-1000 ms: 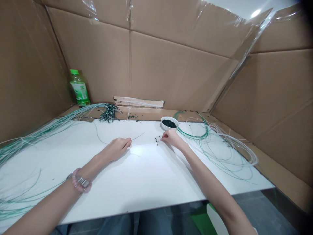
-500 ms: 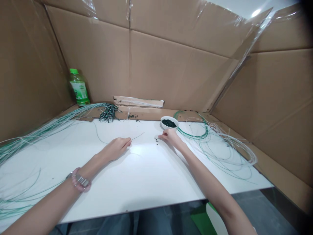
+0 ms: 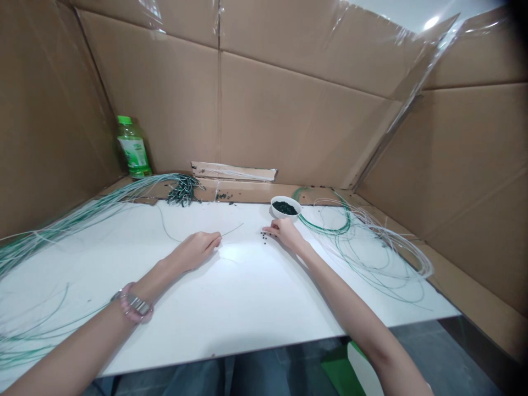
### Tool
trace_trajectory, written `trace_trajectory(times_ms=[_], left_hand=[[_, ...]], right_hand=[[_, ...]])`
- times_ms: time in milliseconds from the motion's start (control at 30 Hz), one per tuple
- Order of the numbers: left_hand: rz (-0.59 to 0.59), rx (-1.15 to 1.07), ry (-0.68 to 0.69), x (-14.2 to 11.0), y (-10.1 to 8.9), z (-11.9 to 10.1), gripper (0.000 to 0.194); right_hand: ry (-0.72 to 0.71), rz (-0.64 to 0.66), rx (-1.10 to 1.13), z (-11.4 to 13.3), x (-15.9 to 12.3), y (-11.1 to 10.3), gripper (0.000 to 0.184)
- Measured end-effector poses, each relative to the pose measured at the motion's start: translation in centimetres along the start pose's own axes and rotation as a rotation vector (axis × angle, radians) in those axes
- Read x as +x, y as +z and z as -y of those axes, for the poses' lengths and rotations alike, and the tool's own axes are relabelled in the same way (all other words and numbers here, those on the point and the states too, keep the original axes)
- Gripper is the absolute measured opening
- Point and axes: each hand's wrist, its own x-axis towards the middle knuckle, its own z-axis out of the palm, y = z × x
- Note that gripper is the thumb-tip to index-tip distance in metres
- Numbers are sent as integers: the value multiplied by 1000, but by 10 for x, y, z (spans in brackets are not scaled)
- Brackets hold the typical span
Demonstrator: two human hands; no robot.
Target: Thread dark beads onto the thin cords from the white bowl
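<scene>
Our right hand (image 3: 285, 232) has slid left, its bunched fingertips (image 3: 266, 228) now just beside the scattered black beads (image 3: 263, 235) on the white desk (image 3: 247, 308); we cannot tell whether it holds one. Our left hand (image 3: 197, 250) is closed on a thin wire (image 3: 233, 229), whose tip points toward the beads.

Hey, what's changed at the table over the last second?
The right hand has slid left, and its fingertips now reach the small black beads; no clear grasp or release shows. The left hand has barely moved and stays on the thin wire. The white bowl and green wire coils stayed put.
</scene>
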Motion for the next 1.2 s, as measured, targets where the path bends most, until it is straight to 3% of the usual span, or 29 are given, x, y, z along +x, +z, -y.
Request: trace_trajectory(times_ms=[100, 233, 367, 533, 700, 1000, 1200], left_hand=[[2, 5, -1, 1, 0, -2, 38], [6, 14, 12, 0, -1, -5, 36], [-3, 23, 37, -2, -3, -7, 35], [-24, 39, 37, -3, -5, -9, 36], [-38, 50, 57, -2, -2, -7, 34], [-56, 65, 59, -4, -5, -10, 33], [-56, 72, 62, -6, -6, -12, 31]], right_hand=[[46, -52, -40, -1, 1, -17, 28], [125, -124, -120, -13, 22, -55, 29], [206, -18, -197, -22, 53, -76, 27], [297, 175, -272, -20, 74, -65, 28], [338, 247, -357, -12, 80, -55, 32], [369, 211, -414, -13, 81, -54, 32], [279, 99, -335, -21, 71, -65, 31]])
